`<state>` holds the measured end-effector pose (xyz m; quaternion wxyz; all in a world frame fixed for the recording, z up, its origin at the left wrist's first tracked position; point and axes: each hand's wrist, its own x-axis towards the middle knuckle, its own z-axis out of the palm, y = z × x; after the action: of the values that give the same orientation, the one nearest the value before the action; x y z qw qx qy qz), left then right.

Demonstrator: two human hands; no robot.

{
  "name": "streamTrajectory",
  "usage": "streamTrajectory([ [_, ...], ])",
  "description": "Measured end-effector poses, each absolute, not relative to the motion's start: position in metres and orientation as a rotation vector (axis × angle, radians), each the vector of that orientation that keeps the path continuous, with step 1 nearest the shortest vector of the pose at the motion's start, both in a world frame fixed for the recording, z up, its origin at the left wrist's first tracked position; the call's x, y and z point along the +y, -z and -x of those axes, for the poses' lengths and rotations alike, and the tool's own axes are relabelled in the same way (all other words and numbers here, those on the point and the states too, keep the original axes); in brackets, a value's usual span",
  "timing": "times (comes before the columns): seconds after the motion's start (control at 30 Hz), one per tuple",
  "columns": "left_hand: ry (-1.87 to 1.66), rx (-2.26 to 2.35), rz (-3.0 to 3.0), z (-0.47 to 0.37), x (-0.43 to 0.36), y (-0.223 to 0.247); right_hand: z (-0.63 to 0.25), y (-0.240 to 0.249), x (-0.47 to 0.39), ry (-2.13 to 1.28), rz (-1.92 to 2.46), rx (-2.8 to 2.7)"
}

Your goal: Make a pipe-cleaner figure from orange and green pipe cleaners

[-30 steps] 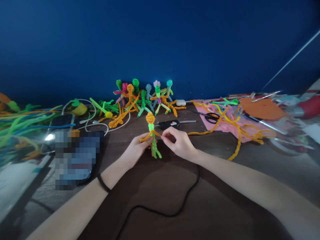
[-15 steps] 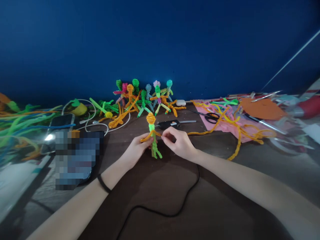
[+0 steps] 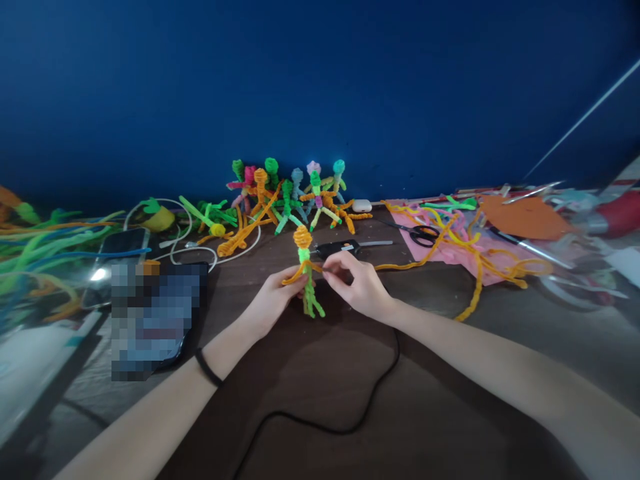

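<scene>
A small pipe cleaner figure is held upright above the dark table, with a coiled orange head, a light green body and legs, and orange arms. My left hand is closed on its body from the left, fingertips partly hidden behind it. My right hand pinches the end of the figure's right-side orange arm between thumb and forefinger. Just behind my right hand lies a black glue gun with a pale stick in its rear.
Finished pipe cleaner figures stand along the blue wall. Scissors lie by pink sheets and loose yellow strands at right. At left are a phone, a pixelated dark device and green pipe cleaners. A black cord crosses the front.
Almost nothing differs. The figure's left orange arm and my right fingers have shifted very slightly; both hands keep their hold.
</scene>
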<state>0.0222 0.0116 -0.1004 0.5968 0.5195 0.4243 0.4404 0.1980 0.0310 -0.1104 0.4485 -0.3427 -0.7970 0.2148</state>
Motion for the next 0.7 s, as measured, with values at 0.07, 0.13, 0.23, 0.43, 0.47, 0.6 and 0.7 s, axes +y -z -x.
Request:
streamTrajectory([
  [0.07,-1.026,0.989,-1.212,-0.0222,0.0114,0.0997,-0.1980,0.1108,0.0312,-0.518,0.824,-1.992],
  [0.13,-1.028,0.993,-1.223,-0.0220,0.0113,0.0994,-0.1979,0.1100,0.0312,-0.483,0.792,-2.030],
  [0.23,-1.031,1.006,-1.243,-0.0219,0.0113,0.0997,-0.1976,0.1079,0.0312,-0.413,0.738,-2.084],
  [0.43,-1.025,0.998,-1.262,-0.0217,0.0122,0.1019,-0.1979,0.1050,0.0319,-0.319,0.652,-2.149],
  [0.47,-1.025,0.998,-1.263,-0.0215,0.0123,0.1021,-0.1980,0.1048,0.0321,-0.313,0.650,-2.157],
  [0.6,-1.023,0.998,-1.273,-0.0210,0.0124,0.1019,-0.1977,0.1046,0.0322,-0.304,0.649,-2.163],
  [0.7,-1.013,0.991,-1.273,-0.0210,0.0121,0.1015,-0.1975,0.1048,0.0318,-0.300,0.645,-2.153],
])
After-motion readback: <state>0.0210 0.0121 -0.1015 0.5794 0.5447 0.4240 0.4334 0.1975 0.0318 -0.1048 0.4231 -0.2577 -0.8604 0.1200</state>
